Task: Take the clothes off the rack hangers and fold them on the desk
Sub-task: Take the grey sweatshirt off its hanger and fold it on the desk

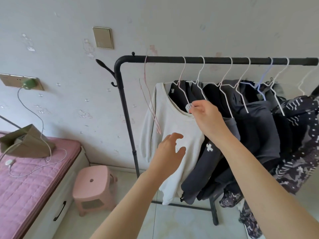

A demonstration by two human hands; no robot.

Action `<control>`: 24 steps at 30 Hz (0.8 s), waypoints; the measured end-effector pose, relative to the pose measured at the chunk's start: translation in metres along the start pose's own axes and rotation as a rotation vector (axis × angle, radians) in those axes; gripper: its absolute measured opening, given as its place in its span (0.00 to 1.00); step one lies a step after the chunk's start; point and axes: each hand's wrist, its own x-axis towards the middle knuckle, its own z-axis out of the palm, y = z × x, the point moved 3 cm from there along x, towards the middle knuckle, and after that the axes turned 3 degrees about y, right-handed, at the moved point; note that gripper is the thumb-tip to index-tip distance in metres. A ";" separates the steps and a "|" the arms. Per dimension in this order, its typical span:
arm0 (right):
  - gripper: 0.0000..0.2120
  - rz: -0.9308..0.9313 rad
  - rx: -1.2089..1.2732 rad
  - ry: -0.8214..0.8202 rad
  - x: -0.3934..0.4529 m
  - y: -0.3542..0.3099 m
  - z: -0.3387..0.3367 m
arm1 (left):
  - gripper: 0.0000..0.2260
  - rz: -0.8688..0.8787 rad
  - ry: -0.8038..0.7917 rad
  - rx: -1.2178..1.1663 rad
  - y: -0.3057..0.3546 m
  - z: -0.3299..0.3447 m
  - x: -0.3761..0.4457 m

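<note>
**Getting the white top off its hanger w/o stretching the neck**

Far left there's a bed (34, 171) w/ a pink quilted cover, a brown paper bag (25, 142) and a white cable on it; a pink stool (94, 185) sits on the floor betw. bed and rack. No desk in view, so folding comes later.

The black rack (207, 60) runs across the far wall. At its left end hangs a bare pink wire hanger (150, 100); just right of it is the white top (170, 135), first garment in line, on a white wire hanger (181, 80). Dark clothes (250, 118) crowd touching it on the right.

Left hand (168, 152): fingers spread and loosely curved, holding nothing, in front of the top's chest – can't tell if it touches the fabric. Right hand (205, 116): pinching at the neckline's right side, by the small label, where the hanger arm runs under the collar.

Advice, as I judge it: use the right hand to ease the collar over that hanger shoulder, not yank down. Left hand should gather the body or steady the hanger so it doesn't swing into the neighbours. Free one shoulder, then slide the other off. Watch the long sleeve near the pink hanger; it may snag.
</note>
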 end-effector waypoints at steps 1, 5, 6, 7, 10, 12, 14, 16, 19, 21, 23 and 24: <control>0.16 -0.006 -0.002 0.002 0.015 -0.001 -0.002 | 0.18 0.005 0.009 -0.001 0.005 0.005 0.012; 0.17 -0.022 0.019 -0.026 0.063 0.000 -0.004 | 0.21 -0.019 0.046 -0.021 0.023 0.022 0.052; 0.17 -0.019 0.022 -0.029 0.072 0.000 -0.004 | 0.23 -0.031 0.056 -0.029 0.026 0.027 0.059; 0.17 -0.010 0.016 -0.034 0.080 0.001 -0.002 | 0.24 -0.045 0.064 -0.039 0.028 0.032 0.065; 0.15 0.044 0.025 -0.096 0.106 0.007 0.007 | 0.32 -0.108 0.068 -0.071 0.031 0.048 0.082; 0.12 0.091 0.062 -0.150 0.119 0.012 0.015 | 0.37 -0.164 0.052 -0.077 0.032 0.059 0.093; 0.17 0.168 0.134 -0.185 0.127 0.013 0.020 | 0.37 -0.188 0.039 -0.060 0.033 0.064 0.099; 0.16 0.282 0.261 -0.214 0.136 0.018 0.025 | 0.32 -0.189 0.033 -0.060 0.033 0.067 0.105; 0.07 0.436 0.476 -0.320 0.146 0.023 0.031 | 0.28 -0.194 -0.010 -0.064 0.032 0.066 0.106; 0.09 0.475 0.571 -0.365 0.149 0.022 0.035 | 0.27 -0.183 -0.020 -0.075 0.031 0.063 0.106; 0.10 0.489 0.599 -0.369 0.155 0.020 0.039 | 0.28 -0.179 -0.019 -0.081 0.030 0.058 0.106; 0.10 0.495 0.599 -0.370 0.157 0.018 0.041 | 0.29 -0.185 -0.022 -0.076 0.029 0.055 0.105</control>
